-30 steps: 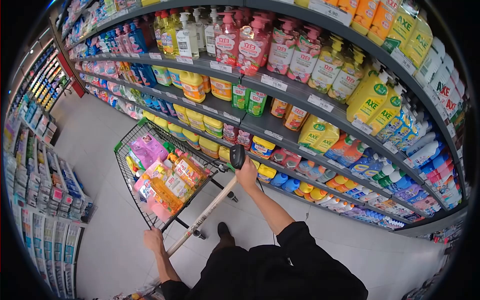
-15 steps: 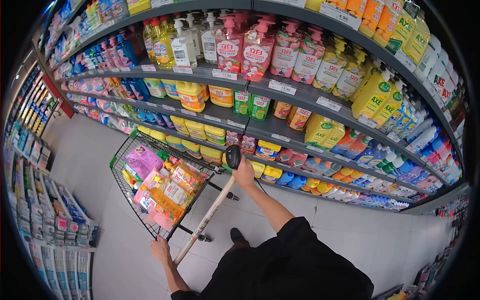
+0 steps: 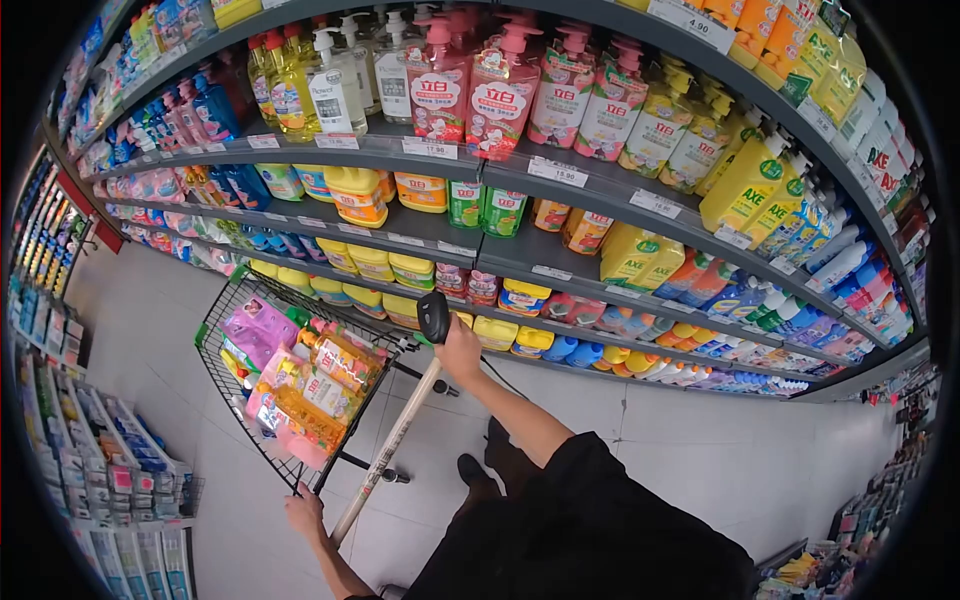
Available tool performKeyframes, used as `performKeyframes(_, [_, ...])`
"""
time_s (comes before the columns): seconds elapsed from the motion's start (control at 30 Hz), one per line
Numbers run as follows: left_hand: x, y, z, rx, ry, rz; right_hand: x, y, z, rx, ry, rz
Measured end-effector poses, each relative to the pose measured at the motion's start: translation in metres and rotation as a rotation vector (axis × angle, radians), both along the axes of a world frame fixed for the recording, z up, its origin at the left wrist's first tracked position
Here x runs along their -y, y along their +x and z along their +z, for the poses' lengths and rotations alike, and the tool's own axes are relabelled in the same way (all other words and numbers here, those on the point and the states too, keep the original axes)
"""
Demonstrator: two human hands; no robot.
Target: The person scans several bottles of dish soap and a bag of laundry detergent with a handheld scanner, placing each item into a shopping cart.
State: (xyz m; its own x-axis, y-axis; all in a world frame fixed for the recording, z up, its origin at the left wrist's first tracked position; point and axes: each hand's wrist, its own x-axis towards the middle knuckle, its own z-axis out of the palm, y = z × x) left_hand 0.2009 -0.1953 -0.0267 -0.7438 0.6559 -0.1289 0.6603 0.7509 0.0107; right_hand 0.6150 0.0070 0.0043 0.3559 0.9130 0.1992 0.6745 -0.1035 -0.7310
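Observation:
A black wire shopping cart stands in front of me on the left, tilted in this view. My right hand is closed at the upper end of the cart's pale handle bar, at a rounded black end piece. At the basket's near left corner, my left hand is closed on the dark rim. Inside the cart lie a purple package, an amber pump bottle, another amber bottle and several pink-labelled packs.
A long curved shelf unit runs across the front, filled with pump bottles and yellow jugs. Low racks line the left side. Pale tiled floor lies between them. More goods stand at the lower right.
The cart and both hands sit further left in the view, and the shelves have shifted left too. Both hands keep their hold. A second dark shoe now shows below.

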Motion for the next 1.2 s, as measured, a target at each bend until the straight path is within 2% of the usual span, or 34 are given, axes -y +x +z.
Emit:
performKeyframes(0.2, [-0.007, 0.012, 0.017, -0.019, -0.036, -0.005, -0.016, 0.000, -0.011, -0.034, 0.051, 0.029])
performKeyframes(0.3, [-0.012, 0.017, 0.017, -0.074, -0.005, -0.003, -0.026, 0.001, -0.013, -0.084, 0.127, 0.025])
performKeyframes(0.57, [-0.021, 0.024, 0.001, -0.102, 0.009, 0.001, -0.046, 0.017, -0.014, -0.164, 0.109, 0.082])
performKeyframes(0.7, [-0.028, 0.026, 0.002, -0.021, 0.001, 0.024, -0.053, 0.027, -0.012, -0.221, 0.128, 0.080])
performKeyframes(0.77, [-0.035, 0.017, 0.009, 0.162, -0.097, 0.069, -0.056, 0.032, -0.013, -0.244, 0.163, 0.084])
performKeyframes(0.83, [-0.041, 0.009, 0.013, 0.101, -0.115, 0.039, -0.055, 0.035, -0.016, -0.258, 0.188, 0.106])
performKeyframes(0.9, [-0.057, 0.007, 0.009, -0.019, 0.099, -0.044, -0.059, 0.036, -0.014, -0.309, 0.192, 0.120])
performKeyframes(0.97, [-0.080, 0.066, 0.061, -0.126, 0.332, -0.072, -0.058, 0.039, -0.012, -0.350, 0.161, 0.154])
performKeyframes(1.03, [-0.110, 0.090, 0.079, -0.138, 0.495, -0.138, -0.056, 0.038, -0.012, -0.390, 0.131, 0.186])
performKeyframes(1.1, [-0.145, 0.111, 0.088, 0.028, 0.601, -0.233, -0.057, 0.038, -0.014, -0.388, 0.188, 0.168])
performKeyframes(1.2, [-0.207, 0.149, 0.076, 0.202, 0.735, -0.479, -0.061, 0.036, -0.019, -0.402, 0.165, 0.181])
